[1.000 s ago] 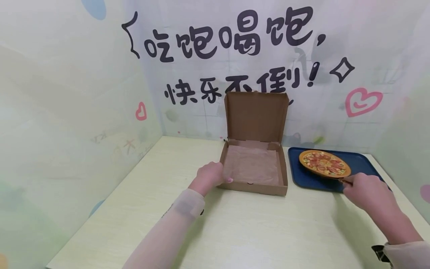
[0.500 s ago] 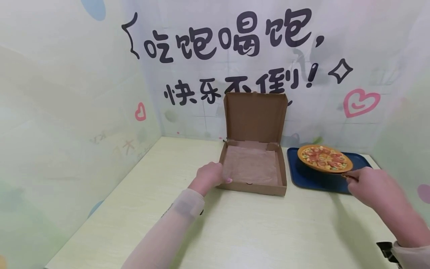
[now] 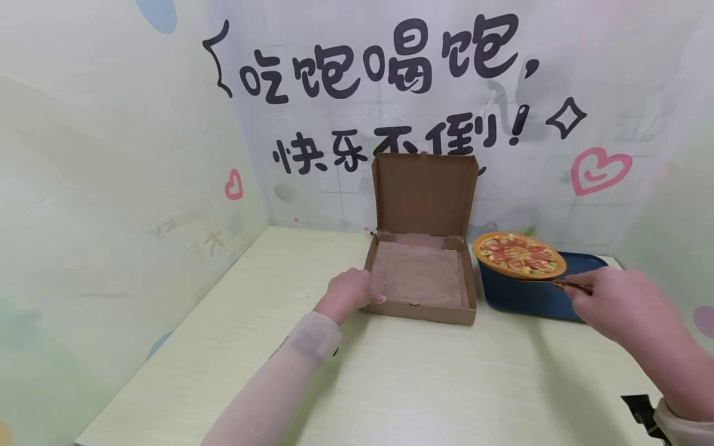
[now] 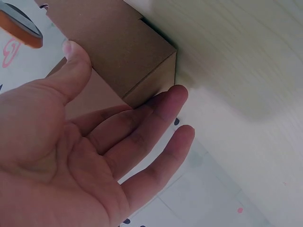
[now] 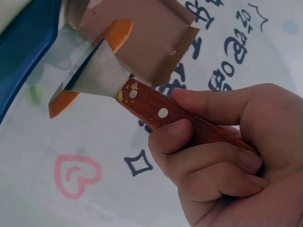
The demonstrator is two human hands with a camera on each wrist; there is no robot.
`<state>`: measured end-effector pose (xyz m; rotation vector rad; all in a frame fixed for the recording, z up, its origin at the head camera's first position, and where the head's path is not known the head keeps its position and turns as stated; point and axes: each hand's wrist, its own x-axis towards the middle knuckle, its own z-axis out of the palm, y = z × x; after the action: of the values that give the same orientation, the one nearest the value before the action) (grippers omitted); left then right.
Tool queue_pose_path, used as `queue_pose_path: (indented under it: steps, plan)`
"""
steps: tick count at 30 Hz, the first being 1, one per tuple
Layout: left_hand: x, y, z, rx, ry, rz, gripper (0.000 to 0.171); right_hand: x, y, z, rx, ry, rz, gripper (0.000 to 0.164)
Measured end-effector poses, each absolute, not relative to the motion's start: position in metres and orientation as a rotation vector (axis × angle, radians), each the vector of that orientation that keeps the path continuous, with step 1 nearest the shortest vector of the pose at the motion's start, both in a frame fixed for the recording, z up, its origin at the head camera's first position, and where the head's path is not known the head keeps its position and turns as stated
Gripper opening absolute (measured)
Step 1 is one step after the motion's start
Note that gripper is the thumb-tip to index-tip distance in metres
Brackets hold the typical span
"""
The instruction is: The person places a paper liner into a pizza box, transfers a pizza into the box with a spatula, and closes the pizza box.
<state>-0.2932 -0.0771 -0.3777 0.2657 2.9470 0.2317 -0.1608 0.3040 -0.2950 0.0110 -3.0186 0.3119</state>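
Up in the air it is held now, the round pizza [image 3: 519,255], topped in red and yellow, borne on the metal blade [image 5: 106,71] of a spatula; the riveted wooden handle [image 5: 149,105] is clamped between the thumb and curled fingers of the right hand [image 3: 621,308]; below, the left part of the blue tray [image 3: 519,301] is overhung, the right wall of the cardboard box [image 3: 435,314] just beside; whether pizza and box meet cannot be told; over at the box's near left corner the left hand [image 3: 349,289] is placed, its thumb rested at the front rim, its fingers, loosely bent and apart rather than clenched, laid along the side wall; the lid [image 3: 424,195] is stood upright at the back, and the box floor is lined with a wrinkled sheet [image 3: 418,272]; box and tray are set side by side on the pale table [image 3: 435,384], before a backdrop [image 3: 312,204] printed with large dark characters.
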Motion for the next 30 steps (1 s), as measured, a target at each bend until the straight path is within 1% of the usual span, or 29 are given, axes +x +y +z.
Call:
queue_pose_path:
  steps: [5,9,17,21,25,30]
  plan:
    - [-0.293,-0.077,-0.376,0.271,2.95,0.2,0.048,-0.16,0.285,-0.286,0.071,-3.002,0.319,0.033]
    - [-0.294,-0.076,-0.376,0.277,2.952,0.174,0.049,-0.167,0.27,-0.285,0.121,-2.98,0.374,0.031]
    - [-0.294,-0.075,-0.377,0.301,2.957,0.163,0.048,-0.192,0.238,-0.286,0.175,-3.012,0.398,0.027]
    - [-0.294,-0.075,-0.378,0.31,2.962,0.168,0.046,-0.207,0.223,-0.286,0.249,-3.02,0.4,0.024]
    - [-0.295,-0.075,-0.377,0.315,2.965,0.165,0.044,-0.222,0.211,-0.285,0.319,-3.051,0.431,0.026]
    - [-0.294,-0.074,-0.376,0.3,2.957,0.164,0.045,-0.236,0.196,-0.286,0.361,-3.071,0.445,0.027]
